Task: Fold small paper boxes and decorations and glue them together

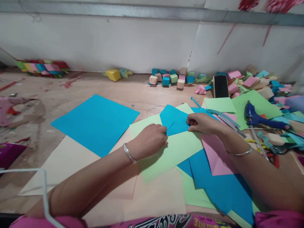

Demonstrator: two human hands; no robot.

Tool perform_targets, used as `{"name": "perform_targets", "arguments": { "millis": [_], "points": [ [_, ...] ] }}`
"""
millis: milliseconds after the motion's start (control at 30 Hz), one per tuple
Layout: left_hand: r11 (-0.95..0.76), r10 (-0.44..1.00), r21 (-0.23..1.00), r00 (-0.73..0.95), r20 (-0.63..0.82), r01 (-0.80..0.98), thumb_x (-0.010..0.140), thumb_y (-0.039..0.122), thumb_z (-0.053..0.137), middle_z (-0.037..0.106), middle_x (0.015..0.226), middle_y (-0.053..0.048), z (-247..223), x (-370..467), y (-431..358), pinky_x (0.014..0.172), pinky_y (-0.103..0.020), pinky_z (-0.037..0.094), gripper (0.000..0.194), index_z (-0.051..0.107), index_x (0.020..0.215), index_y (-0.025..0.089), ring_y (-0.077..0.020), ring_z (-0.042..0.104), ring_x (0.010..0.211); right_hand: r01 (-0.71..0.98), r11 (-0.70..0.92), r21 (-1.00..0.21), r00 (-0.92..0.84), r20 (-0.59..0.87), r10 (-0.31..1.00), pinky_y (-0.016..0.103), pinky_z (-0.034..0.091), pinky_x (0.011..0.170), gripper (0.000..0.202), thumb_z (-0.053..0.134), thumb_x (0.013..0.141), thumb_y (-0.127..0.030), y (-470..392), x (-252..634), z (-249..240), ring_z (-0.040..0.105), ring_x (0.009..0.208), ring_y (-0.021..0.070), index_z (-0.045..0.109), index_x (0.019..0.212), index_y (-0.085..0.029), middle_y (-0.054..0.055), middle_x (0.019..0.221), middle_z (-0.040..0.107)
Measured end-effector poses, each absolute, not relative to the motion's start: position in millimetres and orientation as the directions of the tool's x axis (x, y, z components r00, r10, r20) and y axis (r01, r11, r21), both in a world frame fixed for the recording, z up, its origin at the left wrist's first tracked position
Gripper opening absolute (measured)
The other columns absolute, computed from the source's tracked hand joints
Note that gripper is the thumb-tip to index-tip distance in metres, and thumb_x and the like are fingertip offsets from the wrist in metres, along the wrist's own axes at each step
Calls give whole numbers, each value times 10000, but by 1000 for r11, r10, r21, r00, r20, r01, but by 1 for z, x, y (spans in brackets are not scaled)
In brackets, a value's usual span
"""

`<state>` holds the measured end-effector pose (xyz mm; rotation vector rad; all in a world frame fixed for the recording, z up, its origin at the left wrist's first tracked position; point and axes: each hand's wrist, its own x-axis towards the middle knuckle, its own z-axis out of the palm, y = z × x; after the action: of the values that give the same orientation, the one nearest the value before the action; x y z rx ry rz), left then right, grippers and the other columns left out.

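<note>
A small blue paper piece point(176, 119) with a folded or creased corner lies over a light green sheet point(171, 155). My left hand point(154, 139), a bracelet at its wrist, is closed at the left edge of the blue piece, fingertips pinched on it. At the right edge my right hand point(200, 123) has its fingers curled and pressed on the same piece. To the left a large blue sheet point(96, 123) lies flat over cream paper point(64, 164). Pink paper point(220, 158) and more blue sheets point(228, 190) lie under my right forearm.
A blue glue gun point(261, 118), scissors point(282, 148) and a phone point(220, 86) are at the right, near a pile of paper pieces. Small paper cubes point(165, 80) line the wall. A white wire frame point(45, 190) stands at the lower left.
</note>
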<state>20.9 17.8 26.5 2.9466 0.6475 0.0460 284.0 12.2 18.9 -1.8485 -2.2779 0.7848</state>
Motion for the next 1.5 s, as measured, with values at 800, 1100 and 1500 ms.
{"name": "perform_targets", "arguments": {
  "millis": [800,1100,1500],
  "points": [
    [-650,760,238,627,172,722,910,420,538,566,827,-54,-2,22,41,640,-309,392,287,591,841,146,-198,540,757,712,419,-564,-424,130,896,278,483,727,522,416,765,-3,11,272,0,577,864,172,622,1175,-252,56,931,592],
    [-678,728,351,658,195,646,885,324,563,564,1000,-95,-8,20,48,821,-365,451,227,672,1009,167,-240,543,954,789,599,-137,-545,292,786,384,451,811,382,437,874,-78,16,274,-7,529,1007,244,669,1119,-258,122,1125,568],
    [-657,754,273,614,233,702,923,375,480,604,1002,-101,-7,20,47,843,-412,436,284,674,888,169,-253,553,966,531,496,-687,-463,256,849,302,558,781,618,364,798,-5,4,263,2,599,1016,161,513,1320,-300,88,1287,480]
  ]
}}
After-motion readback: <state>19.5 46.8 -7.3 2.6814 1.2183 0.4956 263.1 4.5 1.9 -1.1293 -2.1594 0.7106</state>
